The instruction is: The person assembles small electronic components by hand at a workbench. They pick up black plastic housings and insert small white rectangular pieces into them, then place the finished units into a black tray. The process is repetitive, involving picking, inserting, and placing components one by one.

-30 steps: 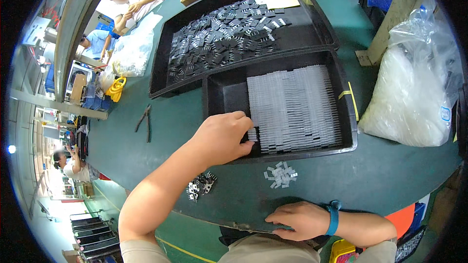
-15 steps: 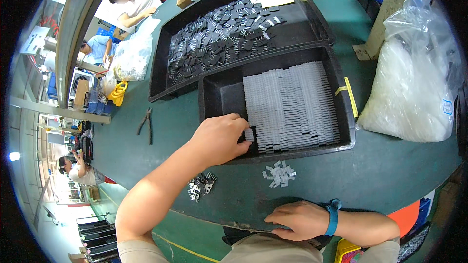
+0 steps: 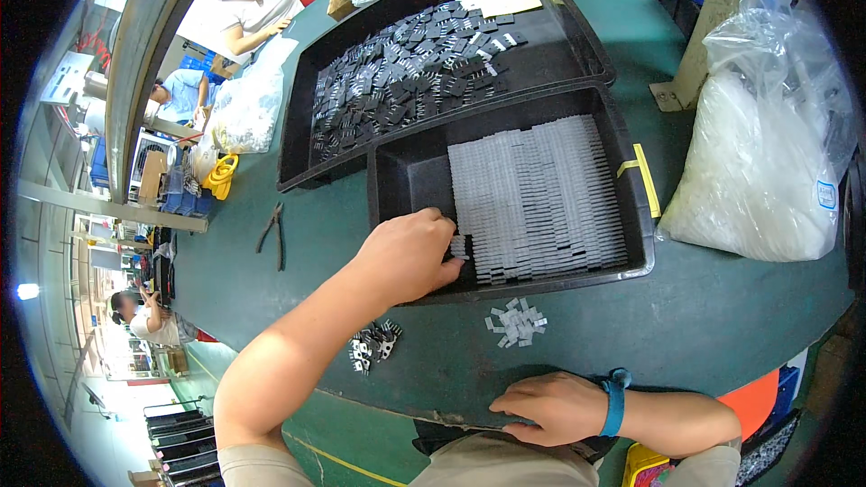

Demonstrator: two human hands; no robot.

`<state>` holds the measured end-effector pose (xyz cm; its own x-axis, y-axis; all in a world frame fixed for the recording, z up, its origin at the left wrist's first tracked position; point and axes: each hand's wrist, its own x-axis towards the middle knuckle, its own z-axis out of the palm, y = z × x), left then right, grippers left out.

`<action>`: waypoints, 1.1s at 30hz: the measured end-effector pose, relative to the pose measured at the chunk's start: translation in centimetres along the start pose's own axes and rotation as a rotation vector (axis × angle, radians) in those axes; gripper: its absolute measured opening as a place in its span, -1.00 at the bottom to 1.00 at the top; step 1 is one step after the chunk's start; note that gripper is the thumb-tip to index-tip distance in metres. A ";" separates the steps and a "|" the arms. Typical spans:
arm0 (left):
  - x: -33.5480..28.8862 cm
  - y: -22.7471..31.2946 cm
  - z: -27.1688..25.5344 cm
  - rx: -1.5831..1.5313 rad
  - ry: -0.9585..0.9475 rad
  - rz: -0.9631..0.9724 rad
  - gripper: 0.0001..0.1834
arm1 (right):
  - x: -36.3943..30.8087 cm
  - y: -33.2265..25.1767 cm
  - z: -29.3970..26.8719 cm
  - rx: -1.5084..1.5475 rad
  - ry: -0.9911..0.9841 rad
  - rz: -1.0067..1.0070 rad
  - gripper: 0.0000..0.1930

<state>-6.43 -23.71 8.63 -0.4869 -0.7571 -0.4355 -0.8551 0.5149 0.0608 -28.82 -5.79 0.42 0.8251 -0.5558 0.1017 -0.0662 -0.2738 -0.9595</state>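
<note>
My left hand (image 3: pixel 408 252) reaches into the front-left part of a small black tray (image 3: pixel 410 162). Its fingers are closed around a short stack of small translucent white plastic pieces (image 3: pixel 459 247). Beside them, tightly packed rows of similar pieces (image 3: pixel 541 198) fill most of the tray. A loose pile of these pieces (image 3: pixel 517 323) lies on the table in front of the tray. Below it my right hand (image 3: pixel 557 408), with a teal band at the wrist, rests at the table's near edge, fingers loosely stretched and holding nothing.
A larger black tray (image 3: pixel 293 140) behind holds many black parts with metal pins (image 3: pixel 406 72). Pliers (image 3: pixel 273 236) and a small heap of black-and-metal parts (image 3: pixel 374 344) lie leftward. A full clear bag (image 3: pixel 758 162) stands right, by a metal post (image 3: pixel 713 36). Other people work at the left.
My left hand stays at almost the same spot in the tray, its fingers shifted slightly. The right hand has not moved. The view has shifted a little.
</note>
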 end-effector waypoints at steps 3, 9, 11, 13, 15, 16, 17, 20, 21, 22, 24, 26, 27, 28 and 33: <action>0.2 0.3 -0.3 0.021 -0.036 -0.034 -0.59 | 0.0 -0.1 -0.1 0.007 0.009 -0.008 -0.65; 1.0 0.7 -0.4 -0.127 -0.101 -0.134 -0.64 | 0.0 0.1 0.1 -0.004 0.007 -0.005 -0.64; 1.1 0.4 0.4 -0.245 -0.069 -0.150 -0.65 | -0.1 0.0 0.2 -0.001 0.008 -0.005 -0.64; 1.1 0.6 0.8 -0.339 -0.039 -0.167 -0.66 | -0.1 0.0 0.2 -0.009 0.007 0.007 -0.64; 1.0 0.6 1.2 -0.410 -0.019 -0.176 -0.67 | -0.1 0.0 0.3 -0.010 0.013 0.005 -0.64; 0.9 0.5 1.4 -0.434 -0.014 -0.176 -0.67 | -0.1 0.1 0.3 -0.007 0.020 -0.003 -0.64; 0.9 0.4 1.4 -0.458 -0.009 -0.177 -0.66 | -0.2 0.1 0.4 -0.005 0.026 -0.012 -0.64; 1.0 0.6 1.4 -0.389 -0.022 -0.192 -0.67 | 0.0 -0.1 0.0 -0.027 -0.044 0.052 -0.65; 1.0 0.6 1.2 -0.377 -0.050 -0.201 -0.68 | -0.1 -0.1 0.0 -0.025 -0.032 0.037 -0.65; 1.1 0.7 1.0 -0.366 -0.078 -0.210 -0.69 | -0.1 -0.1 0.1 -0.023 -0.020 0.022 -0.65; 1.1 0.9 0.6 -0.380 -0.114 -0.232 -0.70 | -0.1 -0.1 0.0 -0.024 -0.009 0.005 -0.65; 1.2 1.1 0.3 -0.431 -0.129 -0.260 -0.71 | -0.1 -0.2 -0.1 -0.028 -0.009 0.002 -0.65; 1.2 1.2 0.2 -0.444 -0.140 -0.262 -0.71 | -0.1 -0.2 -0.1 -0.025 -0.005 0.002 -0.65; 1.2 1.2 0.1 -0.458 -0.150 -0.264 -0.72 | -0.1 -0.2 0.0 -0.022 -0.002 0.002 -0.65; 1.2 0.4 0.6 -0.421 -0.150 -0.211 -0.74 | -0.1 -0.3 -0.1 -0.019 -0.018 0.007 -0.66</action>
<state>-7.27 -24.18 7.55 -0.2911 -0.7450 -0.6002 -0.9450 0.1263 0.3016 -28.97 -5.72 0.69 0.8345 -0.5436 0.0898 -0.0828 -0.2848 -0.9550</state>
